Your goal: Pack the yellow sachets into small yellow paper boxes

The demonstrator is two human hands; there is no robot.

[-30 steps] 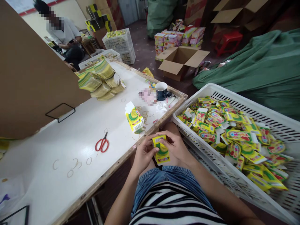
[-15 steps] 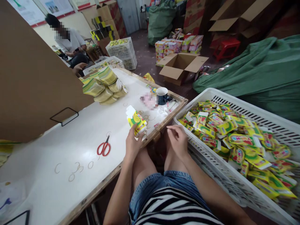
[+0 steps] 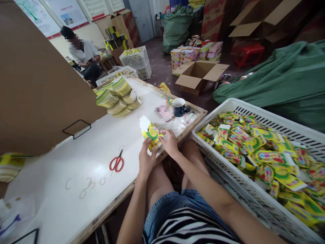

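Observation:
My left hand (image 3: 147, 157) is closed round the lower end of several yellow-and-green printed cartons (image 3: 151, 133), held over the table's near edge. Their white end flaps point up and away from me. With thumb and fingers pinched, my right hand (image 3: 169, 142) grips the right edge of one carton. To my right a white plastic crate (image 3: 236, 103) holds a heap of similar small boxes (image 3: 269, 156). Red-handled scissors (image 3: 117, 162) lie on the white tabletop (image 3: 99, 206), left of my hands, among loose rubber bands (image 3: 82, 194).
Bundled flat cartons (image 3: 119, 98) are stacked at the table's far side. A dark mug (image 3: 179, 107) stands near the right corner. A large brown board (image 3: 45, 78) rises at left. Beyond are an open cardboard box (image 3: 194, 81), green sacks (image 3: 284, 78) and a seated person (image 3: 83, 56).
My right hand has moved left from beside the crate to the cartons and now pinches one's edge. My left hand keeps its hold. The whole view has shifted slightly.

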